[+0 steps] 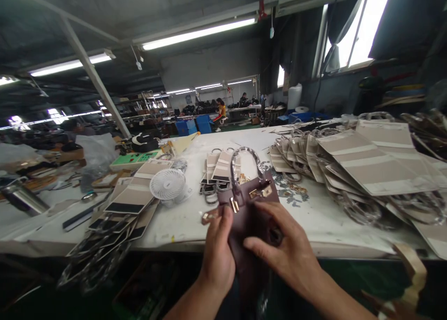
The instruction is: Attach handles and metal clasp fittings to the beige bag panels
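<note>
At the table's front edge I hold a dark maroon handbag panel (pixel 240 231) with gold hardware and a plastic-wrapped handle (pixel 246 151) standing up at its top. My left hand (pixel 219 250) is closed on the panel's left edge, thumb on the front just below a gold fitting (pixel 233 204). My right hand (pixel 288 243) lies over the panel's right part, its thumb and forefinger apart; its other fingers are partly hidden. A gold clasp plate (pixel 265 191) sits above the right fingertips. Beside my left hand a strap end with a metal piece (pixel 209 216) sticks out.
Stacks of beige panels with wrapped handles lie right (pixel 366 162), left (pixel 129 194) and behind the bag. A white fan (pixel 168 184) stands left of centre. Small metal parts (pixel 293 190) are scattered on the white table (pixel 188 224). A steel flask (pixel 24 196) is far left. People sit far back.
</note>
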`<state>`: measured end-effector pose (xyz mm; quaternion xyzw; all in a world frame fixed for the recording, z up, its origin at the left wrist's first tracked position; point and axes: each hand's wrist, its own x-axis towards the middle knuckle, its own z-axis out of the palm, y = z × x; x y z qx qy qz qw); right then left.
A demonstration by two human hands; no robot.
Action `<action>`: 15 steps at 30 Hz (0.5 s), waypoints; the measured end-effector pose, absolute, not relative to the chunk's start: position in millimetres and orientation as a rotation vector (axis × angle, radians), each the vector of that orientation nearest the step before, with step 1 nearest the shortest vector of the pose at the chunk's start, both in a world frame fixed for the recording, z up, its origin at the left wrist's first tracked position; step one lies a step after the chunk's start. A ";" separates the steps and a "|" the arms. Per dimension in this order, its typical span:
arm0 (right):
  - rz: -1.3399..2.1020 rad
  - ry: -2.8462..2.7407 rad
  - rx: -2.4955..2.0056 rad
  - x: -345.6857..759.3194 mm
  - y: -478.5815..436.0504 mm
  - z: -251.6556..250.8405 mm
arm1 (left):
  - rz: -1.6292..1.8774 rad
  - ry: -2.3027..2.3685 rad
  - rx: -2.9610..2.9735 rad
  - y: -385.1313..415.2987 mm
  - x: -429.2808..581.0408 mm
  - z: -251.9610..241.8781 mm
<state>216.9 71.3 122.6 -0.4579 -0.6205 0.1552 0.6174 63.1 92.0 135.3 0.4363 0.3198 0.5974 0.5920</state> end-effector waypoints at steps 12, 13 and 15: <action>0.705 -1.391 -1.256 306.2 70.5 189.5 | 1.641 0.866 1.436 93.5 38.5 147.5; 0.764 -1.443 -1.272 312.7 73.3 191.6 | 1.637 0.864 1.382 101.2 32.2 145.0; 0.957 -1.591 -1.293 315.6 80.8 190.6 | 1.409 0.747 1.240 113.4 20.3 132.0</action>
